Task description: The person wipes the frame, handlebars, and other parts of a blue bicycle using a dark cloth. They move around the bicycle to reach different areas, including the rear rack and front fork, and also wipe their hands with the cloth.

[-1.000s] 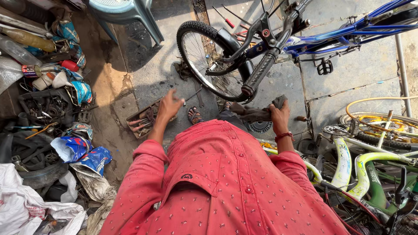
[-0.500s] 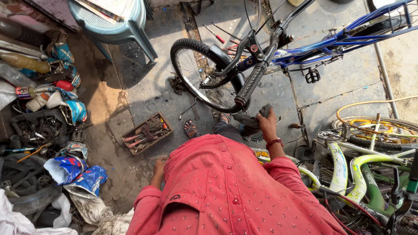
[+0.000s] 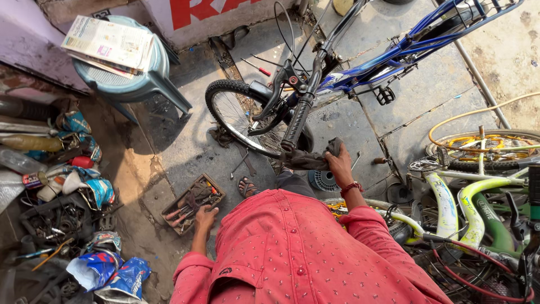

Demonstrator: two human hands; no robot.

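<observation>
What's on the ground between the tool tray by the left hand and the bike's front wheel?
In the head view, between the tool tray and the blue bicycle's front wheel lies mostly bare concrete, with a loose metal wrench and a dark rag near the tyre.

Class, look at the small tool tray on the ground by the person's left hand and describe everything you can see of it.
The tool tray is a shallow, rectangular open box, apparently wood, dark and grimy. It lies flat on the concrete floor, turned at an angle to the picture, just left of a sandalled foot. Inside lie several hand tools, some with reddish handles. The left hand rests at its near corner, fingers touching the rim.
</observation>
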